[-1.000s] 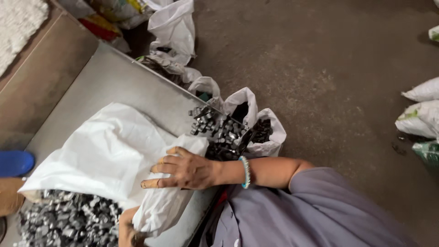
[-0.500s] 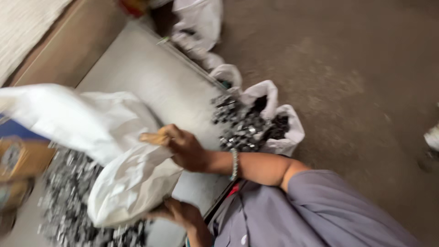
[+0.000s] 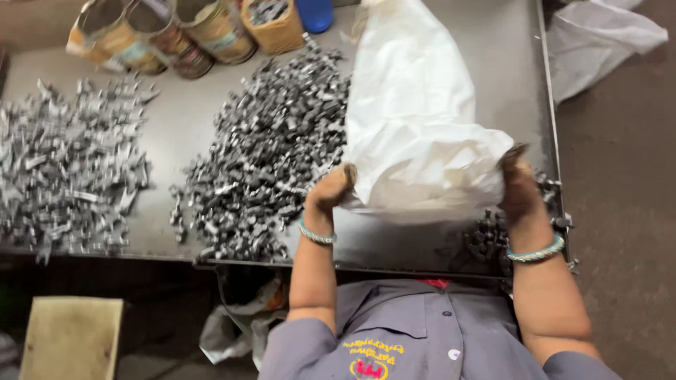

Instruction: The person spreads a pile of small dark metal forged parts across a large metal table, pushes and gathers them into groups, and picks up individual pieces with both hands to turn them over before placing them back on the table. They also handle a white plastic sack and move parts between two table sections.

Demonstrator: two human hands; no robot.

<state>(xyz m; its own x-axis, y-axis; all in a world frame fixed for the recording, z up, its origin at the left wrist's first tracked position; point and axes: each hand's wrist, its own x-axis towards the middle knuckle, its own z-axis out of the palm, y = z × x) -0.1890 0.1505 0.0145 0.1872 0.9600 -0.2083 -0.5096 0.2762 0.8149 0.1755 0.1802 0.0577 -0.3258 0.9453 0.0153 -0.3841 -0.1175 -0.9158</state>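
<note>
A large white woven sack lies across a grey metal table, its near end lifted. My left hand grips the sack's near left corner and my right hand grips its near right corner. Both wrists wear pale beaded bangles. A big heap of small dark metal parts lies on the table just left of the sack, touching its edge. A few more parts lie under the sack's near right edge.
A second spread of shinier metal pieces covers the table's left side. Several tins, a brown box and a blue container stand at the far edge. Another white sack lies on the floor to the right. A tan stool stands near left.
The view has swung from the floor sacks onto the table. The white sack now lies stretched across the table with both my hands on its near corners, and the heap of parts shows beside it.
</note>
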